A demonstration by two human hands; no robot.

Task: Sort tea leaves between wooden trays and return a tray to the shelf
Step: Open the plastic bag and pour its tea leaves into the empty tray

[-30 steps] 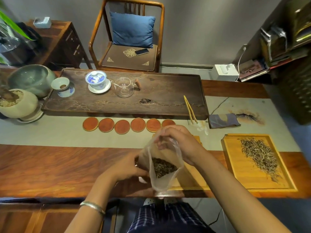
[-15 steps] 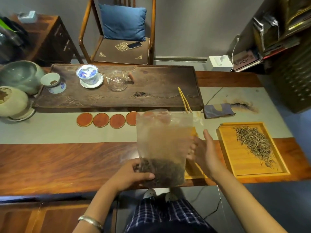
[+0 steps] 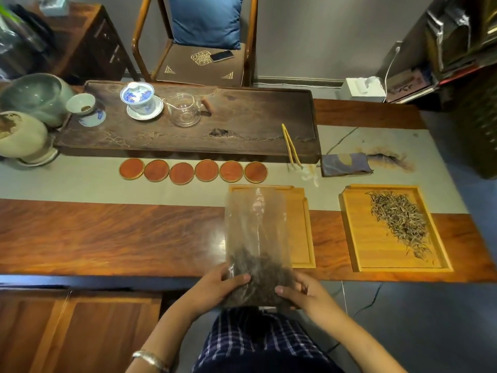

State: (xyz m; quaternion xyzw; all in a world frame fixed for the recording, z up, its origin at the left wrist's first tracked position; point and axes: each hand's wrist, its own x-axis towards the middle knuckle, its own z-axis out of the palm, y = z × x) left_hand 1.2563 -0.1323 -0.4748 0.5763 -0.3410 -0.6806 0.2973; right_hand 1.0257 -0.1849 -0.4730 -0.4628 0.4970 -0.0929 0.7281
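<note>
- the near wooden tray (image 3: 298,224) is mostly covered by the clear plastic bag (image 3: 255,224) standing in front of it; only its right strip and top edge show, so can't tell what's lying on the hidden part
- the bag's lower end is packed with dark tea leaves (image 3: 262,275); the plastic is cloudy and glary, so single leaves in there are a blur; its upper part looks see-through with nothing much in it
- grip-wise: left hand (image 3: 215,289) has its thumb across the front of the bag's bottom left corner, fingers tucked behind and out of sight; right hand (image 3: 304,294) pinches the bottom right corner the same way, thumb in front; so both grips are clamped on the bag, low down, with the leaf mass sitting right between them and the bag rising upright above
- the bag's bottom hangs at the table (image 3: 107,238) edge, over the person's lap; can't tell if it touches the table
- the far wooden tray (image 3: 360,238) lies flat to the right, well apart from both hands, with pale thin tea leaves (image 3: 398,222) spread down its right side
- behind: a row of six round coasters (image 3: 193,170), a dark tea board (image 3: 242,130) with a lidded cup (image 3: 139,99) and a glass pitcher (image 3: 185,110); shelf at the top right is cut off by the frame
</note>
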